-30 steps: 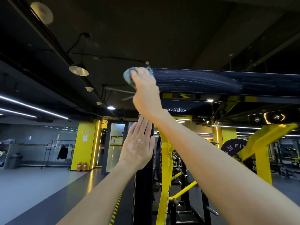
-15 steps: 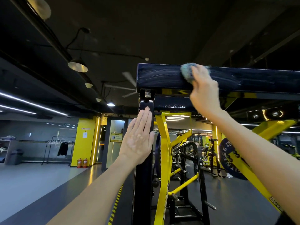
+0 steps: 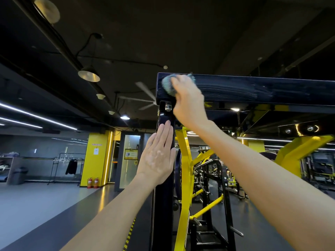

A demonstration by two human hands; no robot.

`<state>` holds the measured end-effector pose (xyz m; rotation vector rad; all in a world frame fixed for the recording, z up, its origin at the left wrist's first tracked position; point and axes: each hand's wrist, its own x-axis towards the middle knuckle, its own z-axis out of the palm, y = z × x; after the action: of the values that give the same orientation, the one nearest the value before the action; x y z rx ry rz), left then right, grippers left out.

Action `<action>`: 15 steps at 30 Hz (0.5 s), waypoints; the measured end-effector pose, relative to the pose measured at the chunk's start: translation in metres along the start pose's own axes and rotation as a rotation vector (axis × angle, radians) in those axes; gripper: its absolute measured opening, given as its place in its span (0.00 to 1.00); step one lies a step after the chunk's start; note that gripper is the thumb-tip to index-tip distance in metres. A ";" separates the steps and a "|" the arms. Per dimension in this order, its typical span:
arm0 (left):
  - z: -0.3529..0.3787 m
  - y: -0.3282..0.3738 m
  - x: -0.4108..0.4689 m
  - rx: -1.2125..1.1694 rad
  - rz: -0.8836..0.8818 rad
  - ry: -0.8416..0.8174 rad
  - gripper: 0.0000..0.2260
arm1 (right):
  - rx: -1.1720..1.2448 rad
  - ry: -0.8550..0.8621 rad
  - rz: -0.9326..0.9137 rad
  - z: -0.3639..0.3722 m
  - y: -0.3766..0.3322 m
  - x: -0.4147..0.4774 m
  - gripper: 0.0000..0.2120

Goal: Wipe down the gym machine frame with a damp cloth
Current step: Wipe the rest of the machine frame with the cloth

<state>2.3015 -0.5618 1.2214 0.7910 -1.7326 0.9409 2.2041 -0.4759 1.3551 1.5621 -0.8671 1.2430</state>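
A dark blue top beam (image 3: 262, 91) of the gym machine frame runs across the upper right, streaked with wet wipe marks. My right hand (image 3: 188, 102) grips a bunched blue-grey cloth (image 3: 168, 86) and presses it on the beam's left end. Below that end stands the frame's black upright post (image 3: 164, 205), with a bolt (image 3: 168, 106) near its top. My left hand (image 3: 159, 156) lies flat against the post, fingers straight and together, holding nothing.
Yellow machine arms (image 3: 184, 178) and black racks fill the space behind the post. A yellow pillar (image 3: 97, 158) with fire extinguishers (image 3: 92, 182) stands at left, beside a clothes rail (image 3: 69, 165) and a grey bin (image 3: 18, 175). Pendant lamps (image 3: 88, 74) hang overhead.
My right hand swept the cloth from the beam's left end out to the right, then back to the left end. My left hand stayed flat on the post.
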 end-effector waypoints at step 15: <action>-0.072 -0.067 0.018 0.184 0.132 0.075 0.31 | -0.035 -0.283 -0.379 0.003 0.025 -0.081 0.32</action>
<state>2.3835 -0.5336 1.2708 0.7550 -1.6653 1.2178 2.1626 -0.4885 1.2825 1.8009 -0.7167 0.7457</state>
